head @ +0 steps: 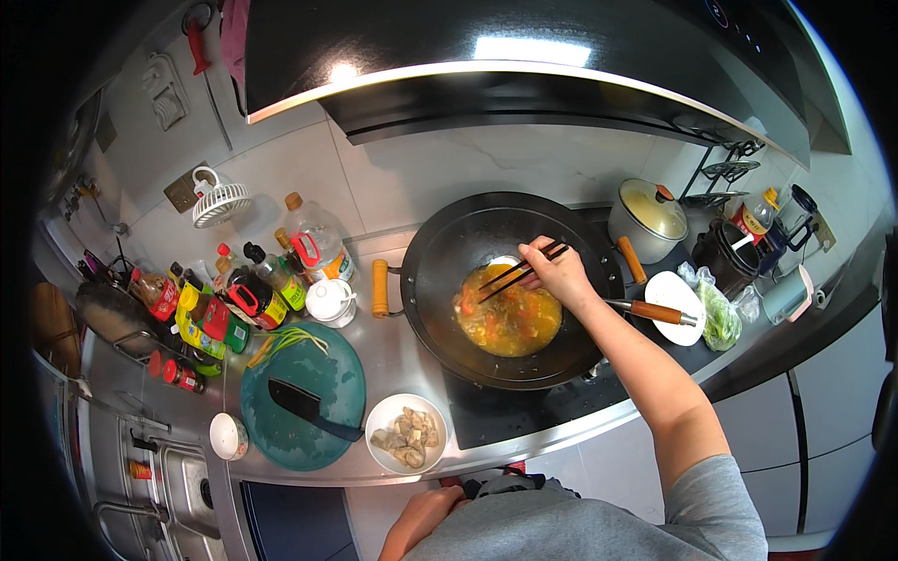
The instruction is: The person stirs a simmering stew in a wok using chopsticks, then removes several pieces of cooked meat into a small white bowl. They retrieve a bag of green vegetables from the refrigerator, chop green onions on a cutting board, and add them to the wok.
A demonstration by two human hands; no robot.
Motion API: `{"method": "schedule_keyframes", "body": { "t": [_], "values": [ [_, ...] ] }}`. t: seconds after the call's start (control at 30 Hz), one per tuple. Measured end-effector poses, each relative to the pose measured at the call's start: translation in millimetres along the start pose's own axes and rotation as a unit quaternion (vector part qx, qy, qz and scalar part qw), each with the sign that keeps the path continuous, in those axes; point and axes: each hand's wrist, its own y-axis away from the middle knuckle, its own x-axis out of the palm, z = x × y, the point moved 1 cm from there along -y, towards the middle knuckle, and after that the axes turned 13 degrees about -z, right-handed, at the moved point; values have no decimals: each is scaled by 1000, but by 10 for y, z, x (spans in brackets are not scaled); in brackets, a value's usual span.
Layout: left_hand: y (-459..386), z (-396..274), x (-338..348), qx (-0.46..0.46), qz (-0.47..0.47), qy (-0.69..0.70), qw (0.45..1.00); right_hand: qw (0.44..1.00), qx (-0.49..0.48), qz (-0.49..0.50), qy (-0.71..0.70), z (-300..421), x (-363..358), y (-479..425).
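My right hand holds a pair of black chopsticks over a large black wok on the cooktop. Their tips reach the orange-yellow soup with reddish pieces in it. A metal utensil with a wooden handle rests across the wok's right rim. By my waist is my left hand, its fingers partly hidden against my body. Left of the wok, a white bowl holds greyish pieces of food, perhaps oysters. A black-bladed cleaver and green onions lie on a round green cutting board.
Sauce bottles and a white lidded jar stand behind the board. A small cup is near the sink. Right of the wok are a lidded pot, a white plate and bagged greens. The range hood overhangs the wok.
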Motion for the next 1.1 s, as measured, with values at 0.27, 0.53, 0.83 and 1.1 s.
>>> {"method": "schedule_keyframes", "body": {
  "t": [0.27, 0.53, 0.83, 1.1],
  "values": [
    [18, -9, -4, 30, -16, 9, 999, 996, -16, 19, 85, 12, 59, 87],
    [22, -19, 6, 16, -8, 0, 1000, 998, 29, 25, 45, -117, -34, -38],
    [41, 0, 37, 28, -2, -11, 1000, 993, 62, 68, -69, -98, -72, 13],
    [48, -15, 35, 26, 2, -26, 999, 993, 73, 80, -57, -163, -100, 68]
  ]
}}
